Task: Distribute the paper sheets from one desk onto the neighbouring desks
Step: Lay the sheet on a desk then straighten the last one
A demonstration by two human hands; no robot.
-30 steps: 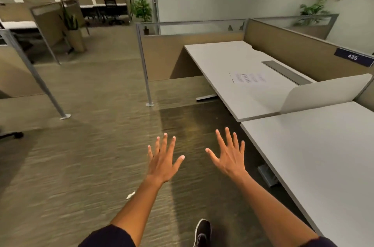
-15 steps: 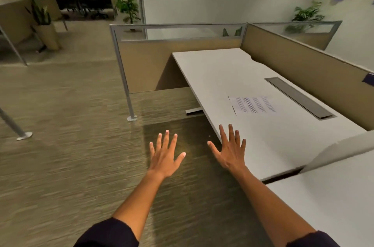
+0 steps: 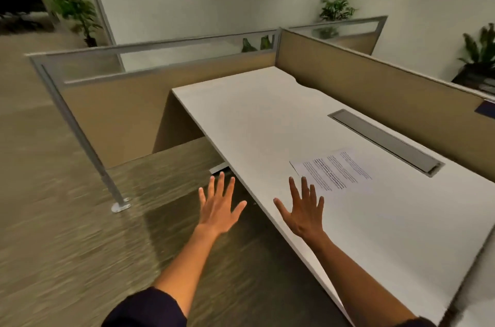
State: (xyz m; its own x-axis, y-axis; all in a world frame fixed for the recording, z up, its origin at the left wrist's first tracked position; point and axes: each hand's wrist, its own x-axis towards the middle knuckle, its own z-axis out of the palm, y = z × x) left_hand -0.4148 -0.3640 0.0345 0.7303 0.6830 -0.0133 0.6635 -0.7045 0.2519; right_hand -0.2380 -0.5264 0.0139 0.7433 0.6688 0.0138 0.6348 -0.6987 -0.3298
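White tabletop [image 3: 267, 117] is filling my head view, with one printed paper sheet [image 3: 332, 171] lying flat near its front edge. I'm holding my right hand [image 3: 302, 211] over that edge, grip released, perhaps hovering; my left hand [image 3: 218, 209], also splayed empty, is hanging over the carpet [image 3: 53, 219].

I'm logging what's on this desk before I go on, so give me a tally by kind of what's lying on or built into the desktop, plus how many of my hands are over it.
Printed paper sheets: 1
Grey cable trays set into the desk: 1
Hands over the desktop: 1, the right hand; the left hand is over the carpet
Total: 3
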